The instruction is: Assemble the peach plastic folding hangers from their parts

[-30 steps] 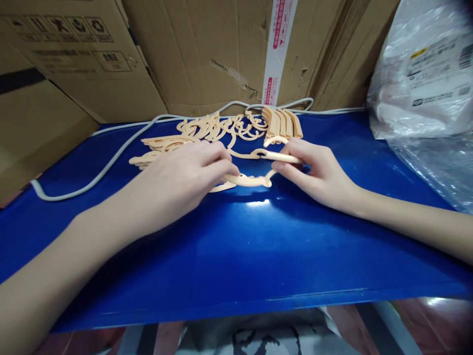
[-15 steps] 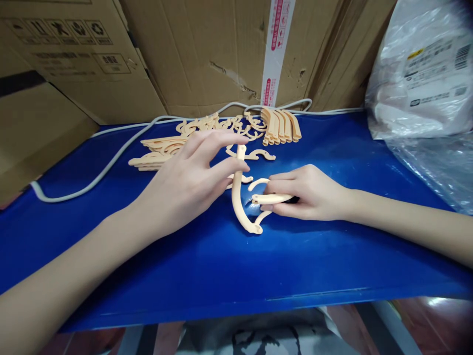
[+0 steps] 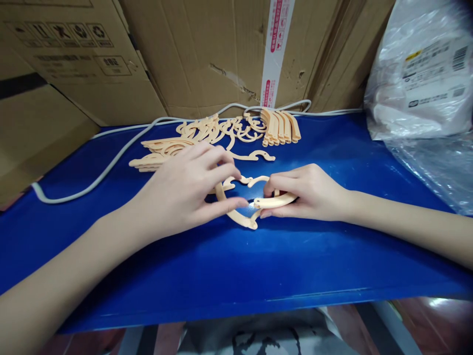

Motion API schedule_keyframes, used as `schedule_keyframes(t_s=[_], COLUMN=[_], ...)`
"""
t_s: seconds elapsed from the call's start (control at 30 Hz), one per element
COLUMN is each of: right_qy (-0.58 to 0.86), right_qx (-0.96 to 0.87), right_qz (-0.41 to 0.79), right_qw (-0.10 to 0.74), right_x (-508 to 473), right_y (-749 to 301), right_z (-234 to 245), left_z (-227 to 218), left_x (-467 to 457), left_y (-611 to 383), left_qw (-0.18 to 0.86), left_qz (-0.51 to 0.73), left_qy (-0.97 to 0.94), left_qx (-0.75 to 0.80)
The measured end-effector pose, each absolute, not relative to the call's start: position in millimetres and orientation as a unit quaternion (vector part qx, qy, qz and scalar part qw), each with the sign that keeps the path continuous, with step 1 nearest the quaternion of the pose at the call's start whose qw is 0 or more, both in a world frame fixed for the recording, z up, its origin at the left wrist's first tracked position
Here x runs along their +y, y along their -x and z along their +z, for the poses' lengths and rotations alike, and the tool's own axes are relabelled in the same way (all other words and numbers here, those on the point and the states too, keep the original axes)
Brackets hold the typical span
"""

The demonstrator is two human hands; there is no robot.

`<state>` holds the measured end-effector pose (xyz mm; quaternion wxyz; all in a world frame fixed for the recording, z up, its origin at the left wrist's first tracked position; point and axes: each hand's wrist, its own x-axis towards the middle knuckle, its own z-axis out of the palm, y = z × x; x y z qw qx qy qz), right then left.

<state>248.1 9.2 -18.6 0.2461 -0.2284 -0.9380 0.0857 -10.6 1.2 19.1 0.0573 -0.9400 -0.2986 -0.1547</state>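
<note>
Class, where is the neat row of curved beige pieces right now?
In the head view, the row of curved beige pieces lies right of centre on the blue table, beside the jumbled pieces.

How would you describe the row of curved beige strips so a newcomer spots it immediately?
Find the tall brown cardboard panel at the back and follow its white-and-red tape down to the glossy blue tabletop. There, beyond the bare right hand, lies the row of curved beige strips. Unlike the jumbled beige hooked pieces left of it, its strips line up side by side.
</note>
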Motion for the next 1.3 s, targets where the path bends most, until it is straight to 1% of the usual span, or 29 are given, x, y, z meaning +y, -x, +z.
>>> schedule_keyframes(t_s=[0.07,0.23,0.53,0.63,0.77,0.87,1.0,1.17,1.3], right_qy=[0.260,0.303,0.292,0.291,0.295,0.281,0.282,0.269,0.252], right_qx=[-0.927,-0.908,-0.913,-0.911,-0.905,-0.916,-0.927,-0.929,-0.932], right_qz=[0.071,0.054,0.072,0.078,0.077,0.074,0.052,0.054,0.058], right_qw=[0.262,0.286,0.277,0.282,0.296,0.278,0.243,0.248,0.254], right_x=[9,9,8,7,6,7,7,7,9], right_y=[-248,-248,-249,-249,-249,-248,-247,-247,-247], right_z=[-18,-17,-15,-16,-16,-15,-14,-15,-16], left_z=[17,10,12,14,16,18,22,19,11], left_x=[1,0,-6,-7,-3,-1,-2,-3,0], left_y=[9,7,4,4,6,7,2,-2,-4], left_qw=[0.043,0.036,-0.046,-0.094,-0.167,-0.238,-0.324,-0.367,-0.419], left_qz=[-0.131,-0.111,-0.095,-0.115,-0.161,-0.191,-0.188,-0.185,-0.213], left_qy=[0.955,0.963,0.949,0.938,0.896,0.860,0.824,0.808,0.772], left_qx=[-0.264,-0.243,-0.298,-0.313,-0.380,-0.409,-0.426,-0.421,-0.428])
